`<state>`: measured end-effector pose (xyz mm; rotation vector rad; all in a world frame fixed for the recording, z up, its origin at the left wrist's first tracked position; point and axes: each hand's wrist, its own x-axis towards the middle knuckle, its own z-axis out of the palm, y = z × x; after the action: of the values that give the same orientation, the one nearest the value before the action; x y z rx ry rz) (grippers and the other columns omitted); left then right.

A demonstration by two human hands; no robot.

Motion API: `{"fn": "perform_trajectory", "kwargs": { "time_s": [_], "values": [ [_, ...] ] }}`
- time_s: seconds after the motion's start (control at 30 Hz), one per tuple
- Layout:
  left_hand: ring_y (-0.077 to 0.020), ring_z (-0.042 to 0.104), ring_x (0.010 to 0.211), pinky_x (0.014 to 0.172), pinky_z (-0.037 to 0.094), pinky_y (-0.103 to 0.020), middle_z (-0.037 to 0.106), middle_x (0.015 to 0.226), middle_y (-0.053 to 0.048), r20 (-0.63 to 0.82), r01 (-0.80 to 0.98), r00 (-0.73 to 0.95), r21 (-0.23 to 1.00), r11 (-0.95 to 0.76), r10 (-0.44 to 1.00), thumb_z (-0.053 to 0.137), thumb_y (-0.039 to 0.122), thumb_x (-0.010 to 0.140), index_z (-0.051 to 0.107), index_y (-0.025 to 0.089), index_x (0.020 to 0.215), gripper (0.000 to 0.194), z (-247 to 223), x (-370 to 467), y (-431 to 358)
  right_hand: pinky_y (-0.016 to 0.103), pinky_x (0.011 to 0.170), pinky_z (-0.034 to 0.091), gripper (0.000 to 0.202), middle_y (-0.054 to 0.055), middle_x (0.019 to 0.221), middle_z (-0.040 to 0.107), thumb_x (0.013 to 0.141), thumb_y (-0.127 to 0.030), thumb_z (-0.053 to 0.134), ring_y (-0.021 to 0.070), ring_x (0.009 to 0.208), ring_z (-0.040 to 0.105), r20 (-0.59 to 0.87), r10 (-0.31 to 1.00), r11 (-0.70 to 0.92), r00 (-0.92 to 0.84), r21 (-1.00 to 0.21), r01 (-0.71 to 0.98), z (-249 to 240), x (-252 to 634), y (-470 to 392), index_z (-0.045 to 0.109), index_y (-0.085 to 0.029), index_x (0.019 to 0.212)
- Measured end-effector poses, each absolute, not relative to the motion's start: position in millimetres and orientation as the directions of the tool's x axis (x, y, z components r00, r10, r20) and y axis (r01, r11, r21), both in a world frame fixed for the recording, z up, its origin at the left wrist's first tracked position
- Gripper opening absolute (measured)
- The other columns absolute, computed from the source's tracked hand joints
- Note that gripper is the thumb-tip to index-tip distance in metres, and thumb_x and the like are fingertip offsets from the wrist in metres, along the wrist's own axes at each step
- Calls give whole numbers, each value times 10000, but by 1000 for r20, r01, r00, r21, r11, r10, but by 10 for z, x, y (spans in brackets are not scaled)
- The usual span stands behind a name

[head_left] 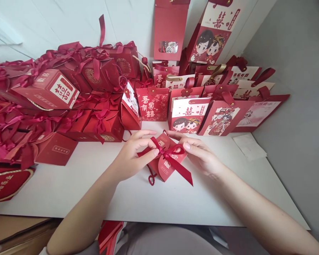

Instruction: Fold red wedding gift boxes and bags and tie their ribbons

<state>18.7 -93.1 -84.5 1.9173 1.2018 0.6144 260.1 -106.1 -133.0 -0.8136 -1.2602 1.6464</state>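
Observation:
A small red gift box (167, 169) with light printed characters sits on the white table in front of me. A dark red ribbon (179, 167) is tied in a bow on its top, one tail hanging over the near side. My left hand (134, 150) pinches the bow's left loop between thumb and fingers. On the other side, my right hand (202, 154) pinches the right loop, its index finger reaching behind the box. A twisted red cord (151, 177) hangs at the box's left side.
Many ribbon-tied red boxes (55, 148) are stacked at the left. Printed gift bags (188, 113) stand at the back right, close to a grey wall (303, 106). A white paper sheet (249, 146) lies on the table (95, 198) at the right.

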Motion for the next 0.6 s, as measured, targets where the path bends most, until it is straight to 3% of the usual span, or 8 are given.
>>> {"fn": "perform_trajectory", "kwargs": {
  "time_s": [0.23, 0.4, 0.6],
  "values": [
    [-223, 564, 1248, 1072, 463, -355, 606, 1300, -18, 34, 423, 442, 873, -242, 897, 653, 376, 888, 666, 222, 774, 192, -873, 211, -911, 429, 1166, 377, 252, -43, 1514, 501, 949, -289, 592, 260, 1437, 417, 100, 890, -60, -446, -941, -332, -1354, 2613, -1076, 749, -368, 1129],
    [-218, 563, 1253, 1037, 491, -330, 594, 1295, -15, -10, 407, 435, 894, -187, 900, 645, 367, 898, 668, 220, 756, 206, -877, 215, -906, 464, 1218, 289, 357, -61, 1547, 458, 947, -313, 604, 258, 1482, 340, 84, 894, -36, -441, -966, -256, -1351, 2603, -1091, 657, -407, 1287],
    [-214, 566, 1243, 1037, 471, -329, 592, 1288, -13, -25, 400, 424, 902, -163, 905, 637, 342, 901, 644, 210, 736, 212, -878, 219, -895, 466, 1230, 260, 385, -64, 1546, 461, 946, -339, 619, 261, 1478, 347, 78, 897, -29, -435, -972, -234, -1344, 2605, -1094, 627, -415, 1323]
  ]
}}
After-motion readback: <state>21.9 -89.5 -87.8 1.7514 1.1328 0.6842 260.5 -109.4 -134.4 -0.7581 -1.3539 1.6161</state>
